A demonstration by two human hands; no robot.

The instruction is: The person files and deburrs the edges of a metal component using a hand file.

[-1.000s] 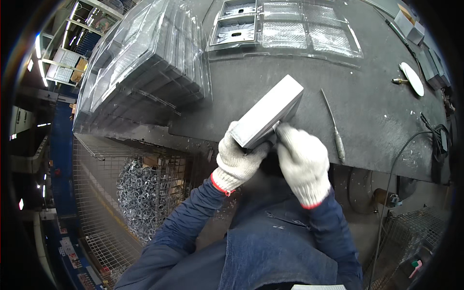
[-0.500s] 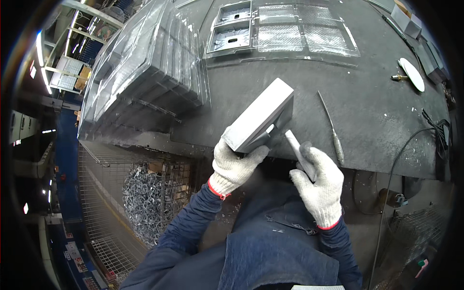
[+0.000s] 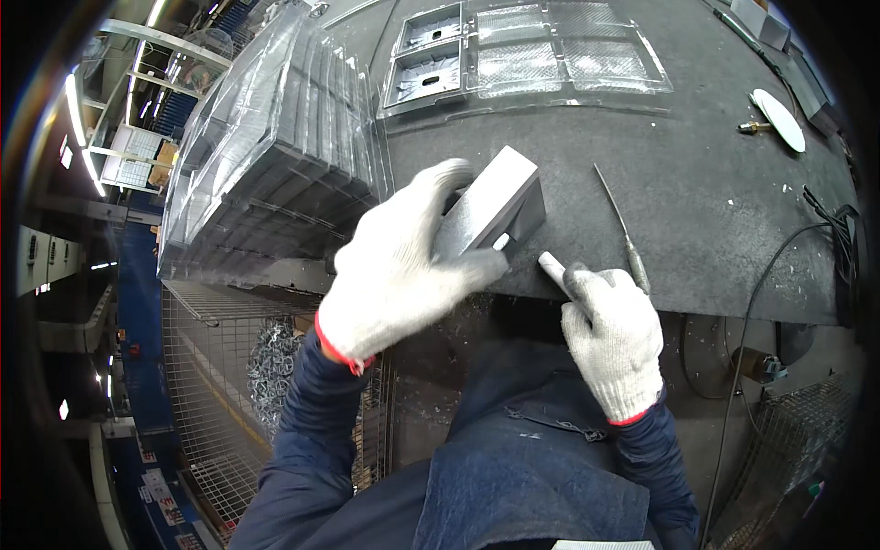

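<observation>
A silver-grey rectangular metal part stands tilted at the near side of the dark table, with a recessed dark face toward the right. My left hand, in a white knit glove, is spread around its left side. The fingers lie beyond it and the thumb lies across its near end; whether they touch it cannot be made out. A small white tip shows against the recess. Just to the right, my gloved right hand is closed around a short, pale, round stick, whose end points at the part.
Clear plastic trays are stacked at left. A flat tray farther back holds two grey castings. A thin-shafted hand tool, a white disc and a cable lie at right. A wire basket with metal pieces stands below left.
My left hand has loosened from the part's near end and swung up and left, fingers spreading. The part has shifted slightly left in view. My right hand still grips the stick, slightly lower.
</observation>
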